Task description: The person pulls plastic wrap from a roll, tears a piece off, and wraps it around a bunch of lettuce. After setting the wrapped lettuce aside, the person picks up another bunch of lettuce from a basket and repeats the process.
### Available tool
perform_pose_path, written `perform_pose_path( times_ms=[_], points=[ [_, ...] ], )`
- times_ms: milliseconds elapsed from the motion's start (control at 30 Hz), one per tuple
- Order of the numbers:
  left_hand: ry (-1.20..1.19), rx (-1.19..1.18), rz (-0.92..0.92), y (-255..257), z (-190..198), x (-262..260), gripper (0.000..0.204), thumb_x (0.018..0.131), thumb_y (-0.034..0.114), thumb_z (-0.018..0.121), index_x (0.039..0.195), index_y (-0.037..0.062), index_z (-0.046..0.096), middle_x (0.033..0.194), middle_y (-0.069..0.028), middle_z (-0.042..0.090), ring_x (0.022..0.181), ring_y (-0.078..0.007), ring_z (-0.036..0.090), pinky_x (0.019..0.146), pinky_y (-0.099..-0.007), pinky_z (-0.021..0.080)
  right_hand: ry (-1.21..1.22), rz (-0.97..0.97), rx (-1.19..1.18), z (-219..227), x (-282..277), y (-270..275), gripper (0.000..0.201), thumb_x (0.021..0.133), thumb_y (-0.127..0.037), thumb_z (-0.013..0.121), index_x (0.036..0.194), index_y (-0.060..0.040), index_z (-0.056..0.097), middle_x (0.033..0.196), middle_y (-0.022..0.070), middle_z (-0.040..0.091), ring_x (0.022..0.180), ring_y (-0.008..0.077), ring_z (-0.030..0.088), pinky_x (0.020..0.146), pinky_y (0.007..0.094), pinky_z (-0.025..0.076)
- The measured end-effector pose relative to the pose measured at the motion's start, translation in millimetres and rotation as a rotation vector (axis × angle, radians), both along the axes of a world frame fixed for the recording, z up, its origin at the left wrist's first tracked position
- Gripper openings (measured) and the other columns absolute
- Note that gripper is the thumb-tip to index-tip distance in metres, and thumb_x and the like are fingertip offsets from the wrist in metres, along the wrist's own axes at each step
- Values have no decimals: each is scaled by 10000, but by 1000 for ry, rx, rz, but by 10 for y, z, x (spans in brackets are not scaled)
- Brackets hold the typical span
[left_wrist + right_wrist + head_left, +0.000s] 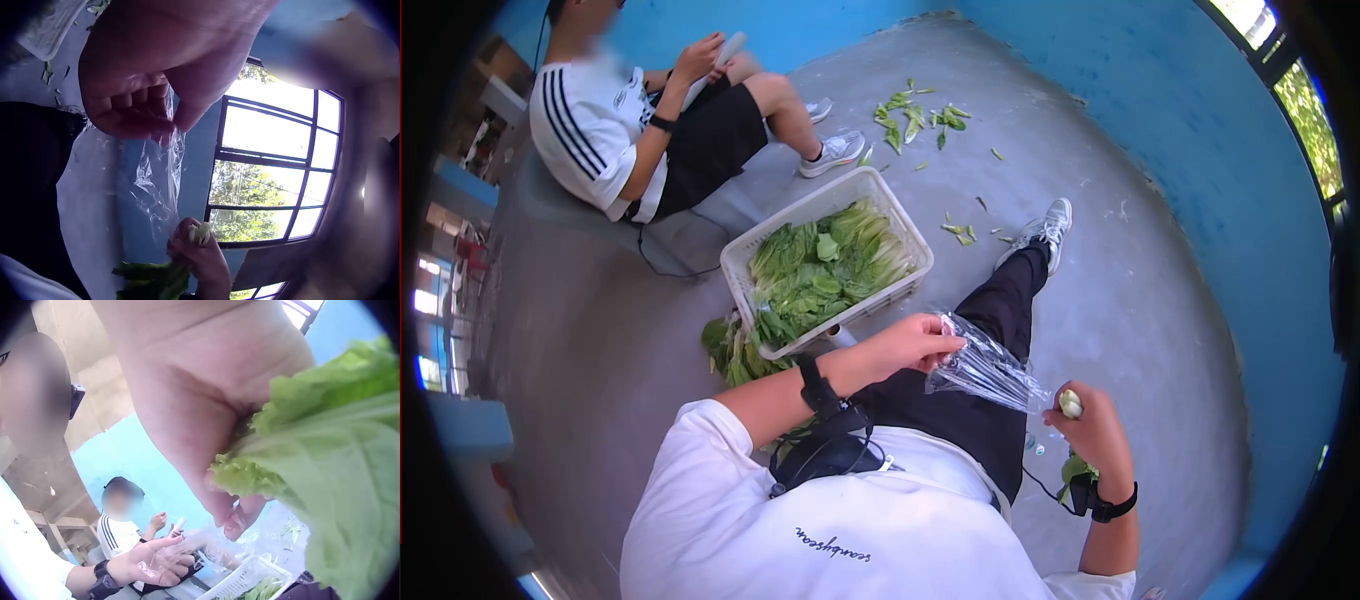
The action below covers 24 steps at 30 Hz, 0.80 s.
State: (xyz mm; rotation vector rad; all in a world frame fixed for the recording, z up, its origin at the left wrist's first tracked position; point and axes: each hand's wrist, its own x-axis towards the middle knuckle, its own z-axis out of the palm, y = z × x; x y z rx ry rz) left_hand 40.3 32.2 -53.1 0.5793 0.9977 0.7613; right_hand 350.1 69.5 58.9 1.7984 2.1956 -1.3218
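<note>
A clear plastic bag (pixel 990 370) stretches between both hands above the lap. My left hand (pixel 915 345) pinches its upper end between thumb and fingers, as the left wrist view also shows. My right hand (pixel 1095 428) grips a head of leafy lettuce (pixel 353 481), its pale cut stem end (pixel 1070 403) poking out beside the thumb. The fingertips of that same hand pinch the other end of the bag. In the right wrist view the green leaves spread below the palm and cover part of it.
A white plastic crate (pixel 745 245) full of leafy greens (pixel 820 265) stands ahead on the left, with more greens (pixel 725 345) on the floor beside it. Loose leaves (pixel 915 120) lie scattered farther off. Another person (pixel 590 120) sits at the upper left. A blue wall (pixel 1160 110) runs along the right.
</note>
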Motion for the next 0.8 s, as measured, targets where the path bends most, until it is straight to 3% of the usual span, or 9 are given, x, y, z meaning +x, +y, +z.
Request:
perform_pose_path(
  times_ms=[300, 400, 500, 533, 633, 667, 767, 800],
  points=[
    [-12, 146, -6, -138, 127, 28, 202, 1000, 299, 696, 909, 132, 628, 799, 42, 642, 648, -33, 576, 578, -199, 455, -22, 46, -8, 178, 34, -414, 174, 831, -87, 786, 881, -7, 640, 689, 114, 665, 607, 188, 600, 597, 342, 466],
    [-15, 178, 3, -206, 201, 28, 159, 1026, 239, 656, 991, 85, 646, 907, 10, 675, 785, -52, 628, 717, -212, 532, -31, 20, 14, 259, 100, -549, 173, 831, -87, 790, 888, -14, 643, 697, 101, 666, 608, 173, 577, 596, 338, 462],
    [-163, 167, 44, -256, 200, 5, 148, 1026, 201, 650, 992, 57, 651, 983, -26, 692, 919, -92, 668, 837, -258, 562, -29, 9, 29, 372, 114, -672, 179, 832, -93, 794, 904, -17, 650, 706, 93, 663, 608, 174, 555, 602, 343, 465],
    [-178, 181, 36, -250, 207, -2, 143, 1026, 177, 640, 994, 38, 659, 1096, -64, 703, 1000, -121, 675, 909, -290, 559, -38, 12, 28, 444, 73, -688, 182, 833, -97, 797, 910, -17, 653, 709, 91, 662, 608, 176, 549, 605, 344, 466],
    [-263, 252, 94, -245, 279, 11, 140, 1026, 165, 633, 1013, 30, 669, 1182, -85, 699, 1013, -125, 666, 939, -289, 541, -12, 81, 22, 496, 121, -667, 193, 835, -114, 802, 937, -20, 668, 715, 106, 666, 619, 201, 573, 618, 353, 476],
    [-276, 276, 71, -219, 199, -14, 129, 1020, 145, 628, 1018, 24, 671, 1305, -110, 665, 1059, -124, 650, 973, -302, 525, -12, 92, 6, 506, 91, -672, 195, 835, -115, 803, 939, -20, 669, 716, 115, 666, 623, 208, 584, 620, 352, 477],
    [-214, 348, 69, -197, 190, 13, 75, 1003, 126, 647, 932, 104, 652, 925, 58, 624, 780, -16, 516, 703, -206, 437, -101, 166, -49, 568, 24, -579, 171, 826, -89, 804, 911, -15, 676, 759, 88, 702, 698, 177, 664, 661, 325, 514],
    [-269, 324, 72, -210, 230, 4, 78, 997, 105, 638, 919, 90, 637, 1075, -17, 624, 927, -90, 559, 801, -254, 460, -104, 181, -67, 533, 40, -550, 173, 827, -96, 805, 914, -15, 679, 763, 92, 705, 695, 191, 664, 663, 332, 515]
  ],
)
